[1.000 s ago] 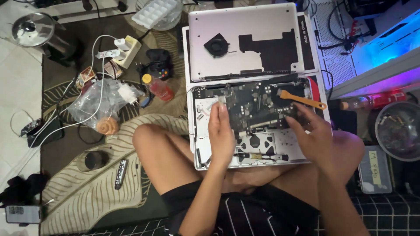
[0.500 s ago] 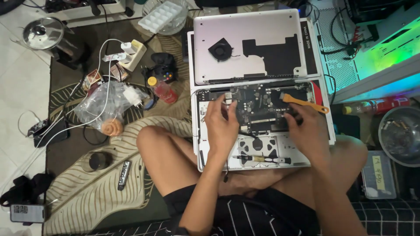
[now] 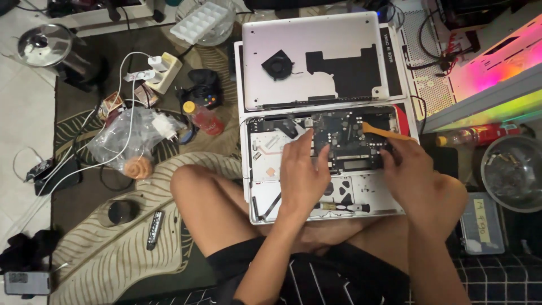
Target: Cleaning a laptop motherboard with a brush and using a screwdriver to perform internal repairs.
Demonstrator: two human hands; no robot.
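An opened silver laptop [image 3: 265,186] lies bottom-up on my crossed legs, its dark circuit board [image 3: 344,133] exposed. My left hand [image 3: 302,175] rests flat on the board's left part, fingers spread toward the upper edge. My right hand [image 3: 409,169] grips an orange plastic pry tool [image 3: 384,131], whose tip touches the board's upper right. The removed silver bottom cover [image 3: 316,56], with a black fan lying on it, sits just beyond the laptop. A small black screwdriver [image 3: 347,207] lies on the laptop's near edge.
To the left on a leaf-patterned rug are a clear plastic bag [image 3: 127,138], white cables, a power strip [image 3: 164,70], a black game controller [image 3: 204,87], a red bottle [image 3: 204,118] and a remote [image 3: 154,229]. A glowing computer case [image 3: 485,68] and a metal bowl [image 3: 511,172] stand right.
My left hand has slid further up and right onto the circuit board. The right hand with the orange tool stays at the board's upper right. The case's glow has shifted to pink and yellow.
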